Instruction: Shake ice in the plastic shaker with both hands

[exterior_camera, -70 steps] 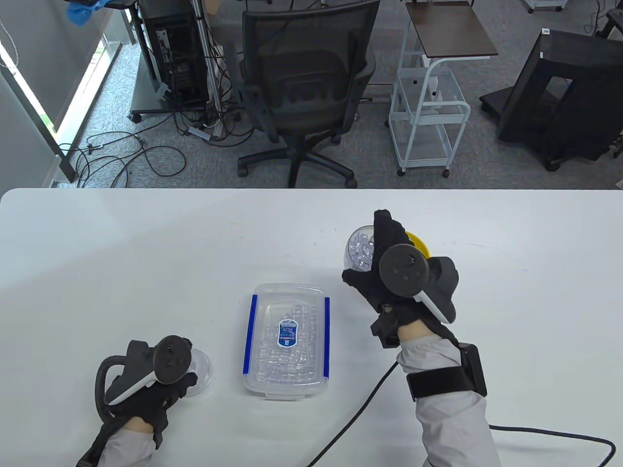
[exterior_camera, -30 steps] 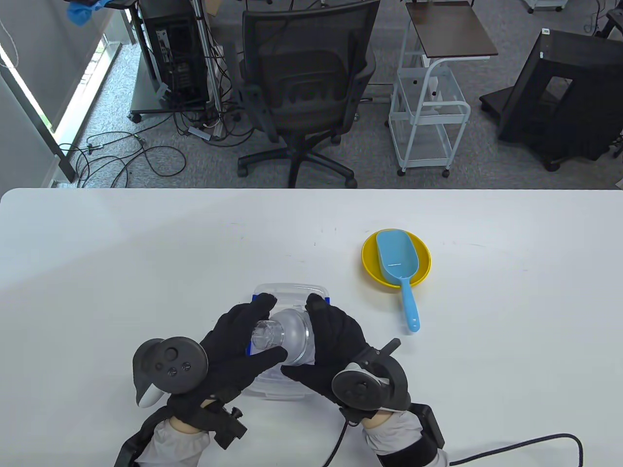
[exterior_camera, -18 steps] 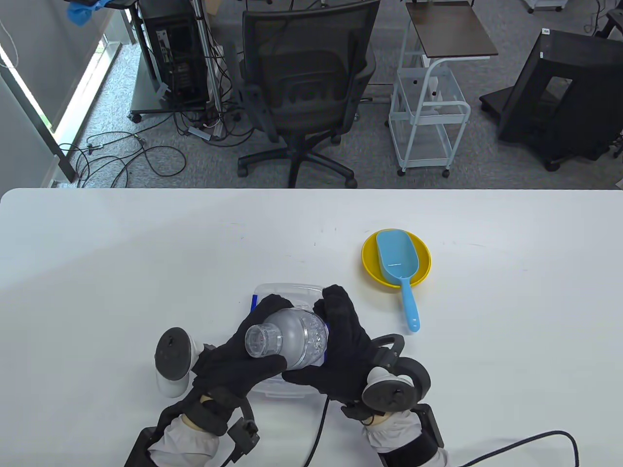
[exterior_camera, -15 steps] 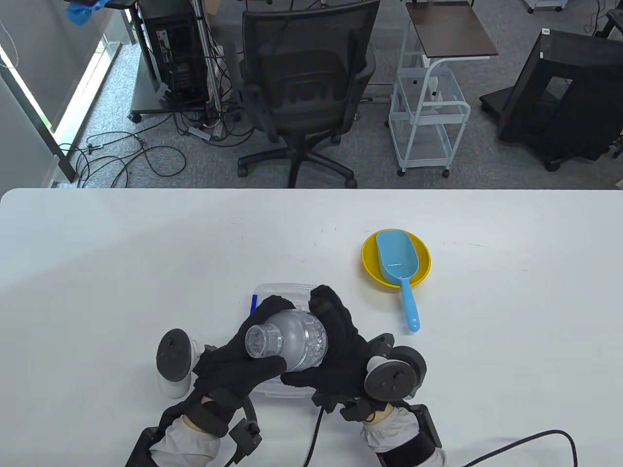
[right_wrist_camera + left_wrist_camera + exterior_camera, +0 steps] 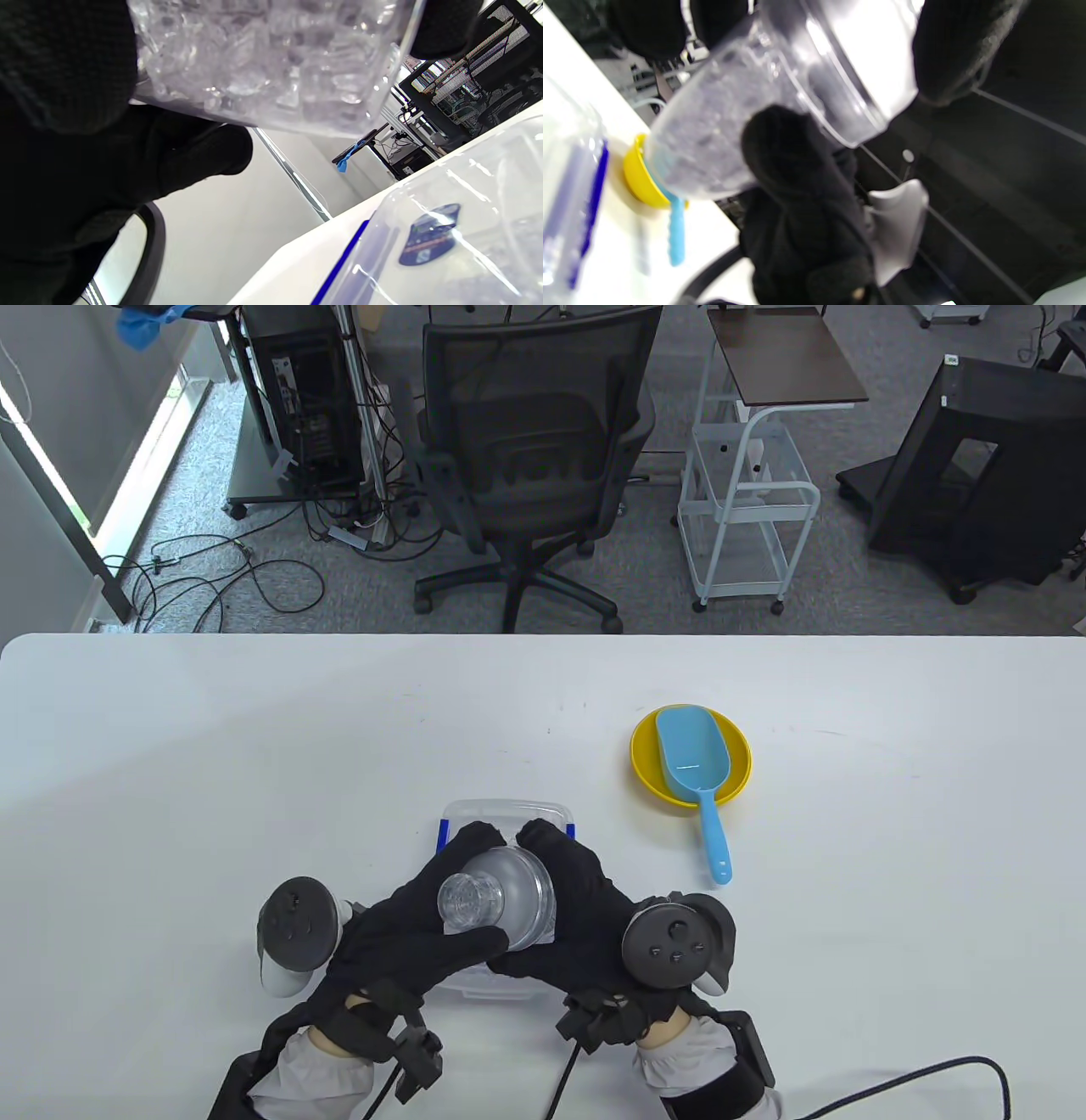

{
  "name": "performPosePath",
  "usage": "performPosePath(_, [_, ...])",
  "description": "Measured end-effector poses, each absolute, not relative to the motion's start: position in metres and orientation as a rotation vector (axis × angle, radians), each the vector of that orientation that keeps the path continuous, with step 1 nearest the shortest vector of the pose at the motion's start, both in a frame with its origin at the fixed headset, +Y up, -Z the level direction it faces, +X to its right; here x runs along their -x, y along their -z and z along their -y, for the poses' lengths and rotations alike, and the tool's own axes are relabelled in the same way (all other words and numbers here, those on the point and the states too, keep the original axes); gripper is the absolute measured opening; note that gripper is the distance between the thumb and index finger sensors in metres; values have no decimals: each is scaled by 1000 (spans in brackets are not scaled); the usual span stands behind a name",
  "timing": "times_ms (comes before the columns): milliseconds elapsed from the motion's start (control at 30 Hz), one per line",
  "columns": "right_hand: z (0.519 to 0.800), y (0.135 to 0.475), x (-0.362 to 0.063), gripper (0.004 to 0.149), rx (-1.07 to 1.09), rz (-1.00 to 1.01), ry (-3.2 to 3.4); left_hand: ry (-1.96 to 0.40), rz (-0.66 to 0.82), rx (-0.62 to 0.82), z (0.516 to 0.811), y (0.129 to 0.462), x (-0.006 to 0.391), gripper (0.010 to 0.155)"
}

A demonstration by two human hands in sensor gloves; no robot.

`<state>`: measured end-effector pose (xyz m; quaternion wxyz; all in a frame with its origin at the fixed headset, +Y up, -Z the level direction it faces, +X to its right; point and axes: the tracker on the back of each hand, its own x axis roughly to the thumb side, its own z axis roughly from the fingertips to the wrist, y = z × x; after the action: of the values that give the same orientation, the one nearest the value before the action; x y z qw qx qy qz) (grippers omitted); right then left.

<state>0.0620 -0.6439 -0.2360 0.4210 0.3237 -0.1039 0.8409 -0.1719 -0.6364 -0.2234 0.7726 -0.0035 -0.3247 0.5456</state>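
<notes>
A clear plastic shaker [image 5: 496, 899] holding ice [image 5: 271, 55] is lifted above a lidded clear container [image 5: 507, 813] on the white table [image 5: 254, 746] — left hand [image 5: 399, 933] curled in a firm grip round its domed cap end; right hand [image 5: 577, 916] wrapped round its body; a blue scoop [image 5: 700, 785] lies in a yellow bowl [image 5: 736, 759] well apart

Left hand [image 5: 407, 920] and right hand [image 5: 577, 912] grip the clear shaker [image 5: 496, 899] above a lidded container [image 5: 509, 814].
</notes>
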Motion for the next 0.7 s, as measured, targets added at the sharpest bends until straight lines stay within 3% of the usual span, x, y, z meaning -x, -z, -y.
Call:
performPosePath(100, [640, 235, -62, 111, -825, 246, -2112, -1154, 712, 27, 637, 224, 172, 96])
performPosePath(200, [638, 234, -65, 109, -831, 276, -2176, -1203, 739, 136, 648, 231, 170, 97])
performPosePath(300, [645, 241, -65, 115, -905, 139, -2079, -1215, 738, 204, 651, 232, 166, 97])
performPosePath(400, [652, 244, -66, 100, -762, 136, -2059, -1159, 693, 225, 656, 236, 165, 96])
performPosePath(467, [656, 247, -67, 101, -727, 31, -2077, -1212, 626, 214, 664, 238, 167, 99])
performPosePath(533, [651, 245, -69, 102, -706, 117, -2047, -1281, 590, 145, 660, 234, 166, 104])
performPosePath(600, [624, 227, -70, 101, -799, 322, -1956, -1203, 740, -52, 631, 215, 160, 100])
performPosePath(700, [579, 181, -71, 98, -1073, 900, -1763, -936, 1034, -447, 576, 169, 153, 90])
